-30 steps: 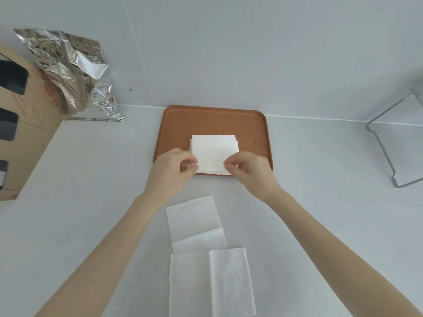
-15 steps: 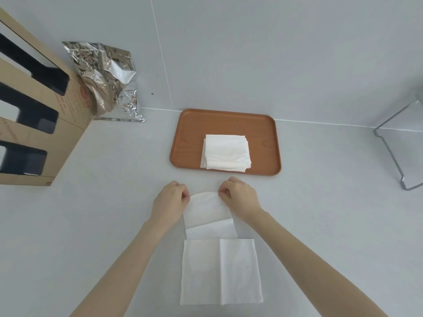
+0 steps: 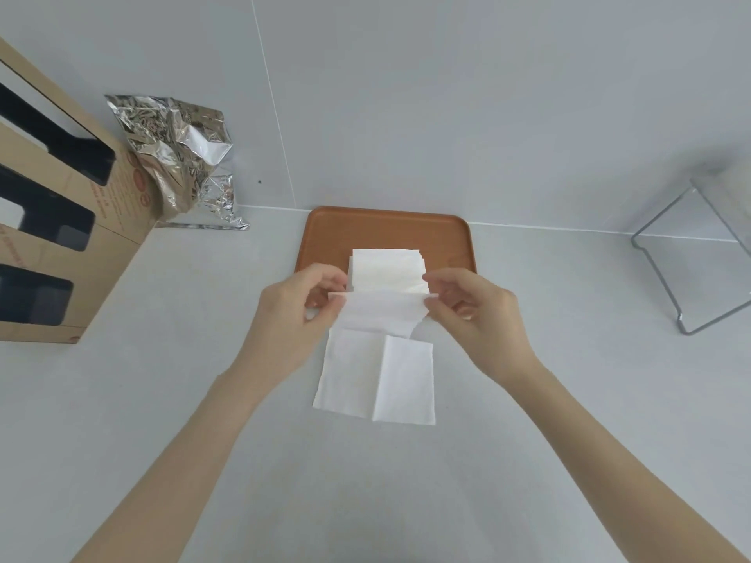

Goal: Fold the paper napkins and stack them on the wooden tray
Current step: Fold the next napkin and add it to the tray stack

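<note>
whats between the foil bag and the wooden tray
Nothing: in the head view, only bare white counter separates the foil bag from the wooden tray.

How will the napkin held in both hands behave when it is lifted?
The napkin is probably floppy: it hangs between left hand and right hand. Likely very light, since fingertip pinches carry it. It may unfold, as its lower edge hangs loose.
</note>
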`<state>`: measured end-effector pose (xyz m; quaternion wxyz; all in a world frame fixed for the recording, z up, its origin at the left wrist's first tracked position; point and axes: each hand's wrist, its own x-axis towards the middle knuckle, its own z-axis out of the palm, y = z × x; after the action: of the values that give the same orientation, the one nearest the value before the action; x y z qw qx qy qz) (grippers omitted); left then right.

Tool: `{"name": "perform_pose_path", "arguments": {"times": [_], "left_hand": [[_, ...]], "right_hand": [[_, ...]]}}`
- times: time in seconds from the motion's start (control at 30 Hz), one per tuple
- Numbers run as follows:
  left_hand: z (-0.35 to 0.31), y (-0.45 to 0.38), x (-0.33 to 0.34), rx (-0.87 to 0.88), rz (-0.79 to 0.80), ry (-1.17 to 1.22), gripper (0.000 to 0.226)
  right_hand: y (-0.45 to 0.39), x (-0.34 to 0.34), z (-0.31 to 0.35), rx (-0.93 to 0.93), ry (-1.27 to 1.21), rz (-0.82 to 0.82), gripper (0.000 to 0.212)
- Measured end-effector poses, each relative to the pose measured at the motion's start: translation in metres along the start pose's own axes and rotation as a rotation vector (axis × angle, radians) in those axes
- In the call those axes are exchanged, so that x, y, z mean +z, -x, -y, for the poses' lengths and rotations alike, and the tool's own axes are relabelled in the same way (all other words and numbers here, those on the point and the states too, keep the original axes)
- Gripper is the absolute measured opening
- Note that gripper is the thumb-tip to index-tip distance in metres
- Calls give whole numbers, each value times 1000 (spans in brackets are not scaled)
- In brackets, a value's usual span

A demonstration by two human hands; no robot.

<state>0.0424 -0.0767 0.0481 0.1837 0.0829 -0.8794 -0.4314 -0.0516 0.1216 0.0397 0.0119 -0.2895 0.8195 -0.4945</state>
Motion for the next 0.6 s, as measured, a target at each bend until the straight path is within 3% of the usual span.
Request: {"name": "perform_pose_path", "arguments": {"times": [0.3, 0.5, 0.6], "left_hand": [[2, 53, -3, -48, 198, 24, 28], [30, 79, 27, -219, 476, -65, 21], [38, 79, 32, -242, 482, -61, 27]], "right_hand": [[61, -9, -17, 24, -14, 223, 26], [91, 12, -39, 161, 68, 451, 21], [90, 16, -44, 199, 72, 475, 17]]}}
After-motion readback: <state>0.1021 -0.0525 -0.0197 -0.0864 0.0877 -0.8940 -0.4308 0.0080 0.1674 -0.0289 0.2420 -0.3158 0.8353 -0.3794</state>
